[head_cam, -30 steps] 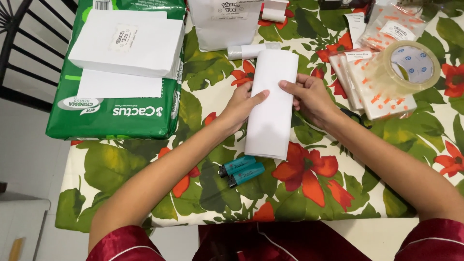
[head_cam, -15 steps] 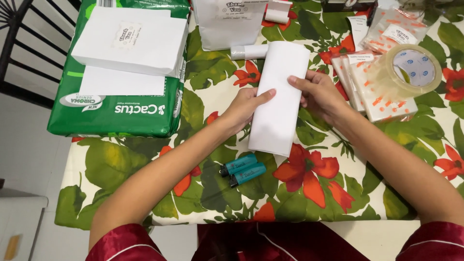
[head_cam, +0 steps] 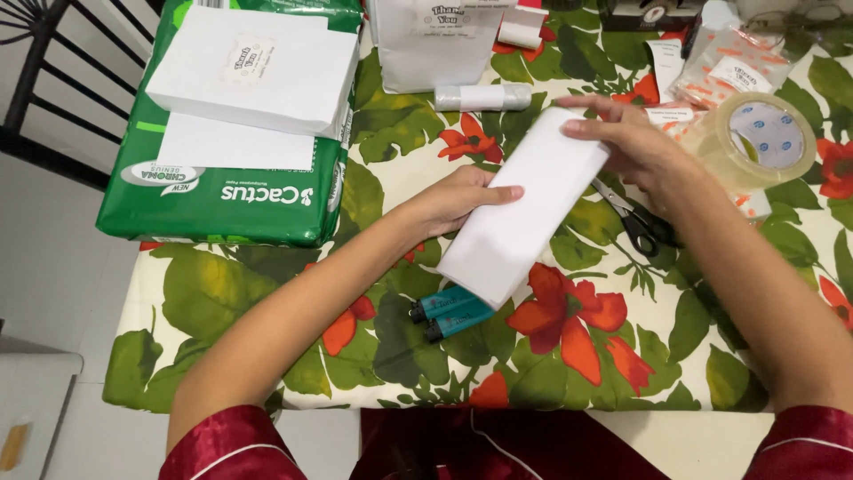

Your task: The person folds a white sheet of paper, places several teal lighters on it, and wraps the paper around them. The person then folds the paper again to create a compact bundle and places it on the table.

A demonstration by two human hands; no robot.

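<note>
White packet [head_cam: 520, 209], long and flat, lies slantwise near the middle of the table [head_cam: 693, 356], its lower end toward the near edge, its upper end toward the far edge. Left hand [head_cam: 458, 200] presses on the packet's left long edge, fingers flat and extended, not closed around anything. Right hand [head_cam: 626, 142] sits over the upper end, fingers curled lightly on the top corner; the grip is loose, more a pinch and steady than a clasp.

Nearby: two teal lighters [head_cam: 451, 313] just beside the packet's lower end; scissors [head_cam: 635, 218] partly under the right wrist; clear tape roll [head_cam: 755, 138] toward the right edge; small white roll [head_cam: 484, 96] beyond the upper end; green pack of paper [head_cam: 231, 191] with white envelopes [head_cam: 253, 67] on it at the far left corner.

Judgement: the hands appear to be smoothing or folding the packet. To do it well, keep the left palm flat to pin the long edge, draw the right fingers evenly along the end so the crease runs square, and keep the lower end off the lighters.
</note>
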